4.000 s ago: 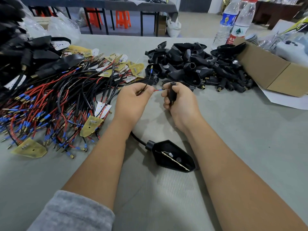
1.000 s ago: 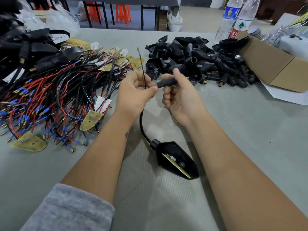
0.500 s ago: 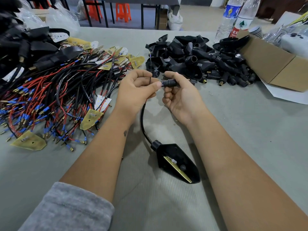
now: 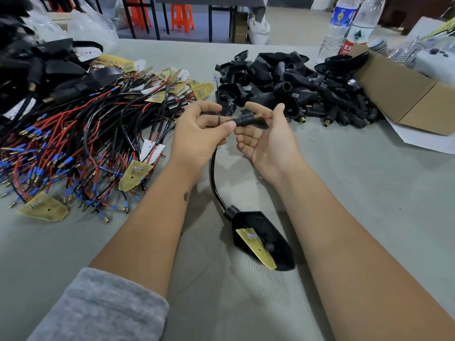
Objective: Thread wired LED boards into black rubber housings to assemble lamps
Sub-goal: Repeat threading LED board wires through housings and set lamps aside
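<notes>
Half a second ago the ribbed black sleeve [image 4: 245, 118] sat short of the wire ends with nothing showing past it; now a brass threaded tip [image 4: 257, 116] pokes out of its right end and a thin red wire [image 4: 267, 117] trails beyond that, while the right hand [image 4: 267, 141] has opened up from a curled hold into a loose cradle. I read that as the leads having passed through the sleeve, so this threading step looks close to done and what remains is probably drawing the wires fully through and seating the sleeve. The left hand [image 4: 199, 134] pinches narrowly, thumb over forefinger, on the sleeve's left end and on the black cable [image 4: 213, 173] where it enters; a thin dark wire stands up between those fingers. The right hand is wide, palm up, its forefinger and thumb only resting around the sleeve's far end, not clamped that I can see. From the pinch the cable drops toward 6 o'clock and curves to a black housing [image 4: 268, 242] lying on the table [image 4: 369, 198], with a yellow board [image 4: 256, 247] sitting tilted in its open side rather than flat. At 9 o'clock from the hands lies a heap of red and black wired boards [image 4: 81, 143]; at 1 o'clock, a pile of empty housings [image 4: 295, 82], with a cardboard box [image 4: 406, 99] just beyond it and two water bottles [image 4: 349, 28] behind.
</notes>
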The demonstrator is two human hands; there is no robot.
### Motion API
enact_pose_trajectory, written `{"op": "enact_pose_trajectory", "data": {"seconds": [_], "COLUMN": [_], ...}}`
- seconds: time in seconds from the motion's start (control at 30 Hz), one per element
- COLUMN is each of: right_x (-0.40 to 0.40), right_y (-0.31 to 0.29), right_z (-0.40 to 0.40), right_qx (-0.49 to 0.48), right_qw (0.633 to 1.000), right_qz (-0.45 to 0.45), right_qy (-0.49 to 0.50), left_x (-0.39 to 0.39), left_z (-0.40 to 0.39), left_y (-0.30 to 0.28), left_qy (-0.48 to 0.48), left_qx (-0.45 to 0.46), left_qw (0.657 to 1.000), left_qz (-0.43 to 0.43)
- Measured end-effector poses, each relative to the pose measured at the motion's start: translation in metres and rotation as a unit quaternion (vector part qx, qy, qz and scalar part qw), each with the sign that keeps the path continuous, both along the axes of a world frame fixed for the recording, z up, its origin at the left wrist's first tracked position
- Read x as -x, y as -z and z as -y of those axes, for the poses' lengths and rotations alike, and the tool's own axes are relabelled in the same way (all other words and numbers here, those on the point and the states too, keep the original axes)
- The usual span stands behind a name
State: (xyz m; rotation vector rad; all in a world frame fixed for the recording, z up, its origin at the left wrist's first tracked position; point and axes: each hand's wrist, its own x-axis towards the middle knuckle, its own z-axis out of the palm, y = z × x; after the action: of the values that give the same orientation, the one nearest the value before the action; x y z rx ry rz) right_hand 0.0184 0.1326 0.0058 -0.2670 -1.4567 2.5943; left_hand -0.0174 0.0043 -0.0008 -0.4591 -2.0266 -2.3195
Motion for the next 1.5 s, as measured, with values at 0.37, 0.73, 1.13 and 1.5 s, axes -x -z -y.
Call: {"op": "enact_pose_trajectory", "data": {"seconds": [0.37,0.73,1.13,1.5], "right_x": [0.001,0.001,0.002,0.007], "right_y": [0.002,0.001,0.002,0.005], "right_z": [0.004,0.003,0.003,-0.004], "right_qx": [-0.061,-0.037,-0.031,0.077], "right_qw": [0.997,0.998,0.997,0.986], "right_qz": [-0.021,0.001,-0.001,-0.01], "right_qy": [0.037,0.057,0.076,0.145], "left_x": [-0.001,0.005,0.004,-0.006], "left_z": [-0.003,0.004,0.003,0.003], "left_y": [-0.003,-0.004,-0.004,-0.005], "left_qy": [-0.032,-0.054,-0.111,-0.024], "left_qx": [-0.004,-0.094,0.039,0.131], "left_qw": [0.998,0.993,0.993,0.987], "left_qz": [0.048,0.037,-0.019,-0.092]}}
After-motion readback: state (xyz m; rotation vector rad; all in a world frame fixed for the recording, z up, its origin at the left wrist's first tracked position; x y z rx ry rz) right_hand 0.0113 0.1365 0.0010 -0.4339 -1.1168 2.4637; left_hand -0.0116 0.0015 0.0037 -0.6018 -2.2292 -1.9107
